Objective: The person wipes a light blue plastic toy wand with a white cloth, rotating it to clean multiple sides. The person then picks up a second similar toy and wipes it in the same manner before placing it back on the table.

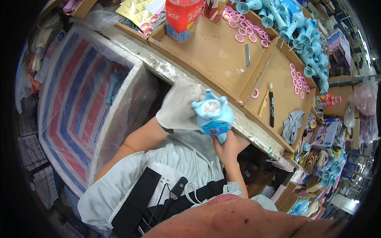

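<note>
Right grip point(229, 150) clenched round the handle of a light-blue toy point(215, 119), head end up, round grille showing. Left grip point(180, 101), in a pale glove, is motion-blurred right beside the toy's head; can't tell if it's grasping or just touching. Head view: toy sits above the lap, at the near edge of the desk point(166, 71). On the desk, left cardboard tray point(198, 59) has a red bottle point(183, 20), pink rings point(246, 29), flat metal strip point(247, 55). Right tray point(274, 81): more rings, yellow stick point(263, 106), black marker point(272, 110), grey cloth point(293, 126). Pile of blue toy parts point(295, 29) behind the trays. Left of the person, striped liner point(75, 99) with one blue piece point(114, 85) in it.
</note>
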A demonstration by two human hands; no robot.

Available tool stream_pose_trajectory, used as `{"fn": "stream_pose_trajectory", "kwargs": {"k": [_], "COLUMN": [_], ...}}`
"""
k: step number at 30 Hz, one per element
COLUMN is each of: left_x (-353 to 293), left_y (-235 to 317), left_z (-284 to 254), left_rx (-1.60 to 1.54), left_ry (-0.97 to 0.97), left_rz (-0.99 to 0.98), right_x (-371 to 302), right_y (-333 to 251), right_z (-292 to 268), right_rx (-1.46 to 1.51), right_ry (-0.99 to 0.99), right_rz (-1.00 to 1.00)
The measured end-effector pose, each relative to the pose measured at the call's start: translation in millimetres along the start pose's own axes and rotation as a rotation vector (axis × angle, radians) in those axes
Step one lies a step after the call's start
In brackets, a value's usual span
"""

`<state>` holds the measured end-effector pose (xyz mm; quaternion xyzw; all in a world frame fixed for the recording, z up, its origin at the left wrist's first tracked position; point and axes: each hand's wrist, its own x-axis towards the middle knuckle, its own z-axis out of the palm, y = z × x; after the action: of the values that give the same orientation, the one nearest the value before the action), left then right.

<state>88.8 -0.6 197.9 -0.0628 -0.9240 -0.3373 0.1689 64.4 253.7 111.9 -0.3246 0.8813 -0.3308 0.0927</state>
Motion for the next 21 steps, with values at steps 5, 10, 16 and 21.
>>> {"fn": "stream_pose_trajectory", "kwargs": {"k": [5,10,16,21], "left_x": [-14,-24,-10,0], "left_y": [16,25,34,13], "left_z": [18,22,37,17], "left_rx": [-1.015,0.235,-1.218,-0.25], "left_ry": [-0.207,-0.119,0.264,0.13], "left_rz": [-0.387,-0.08,-0.682,-0.19], "right_x": [-2,-7,-5,-4], "right_y": [22,26,20,18], "right_z": [33,45,38,26], "right_rx": [-0.046,-0.089,-0.117,-0.173], "right_ry": [0.134,0.162,0.165,0.135], "right_rz": [-0.023,-0.038,-0.014,0.033]}}
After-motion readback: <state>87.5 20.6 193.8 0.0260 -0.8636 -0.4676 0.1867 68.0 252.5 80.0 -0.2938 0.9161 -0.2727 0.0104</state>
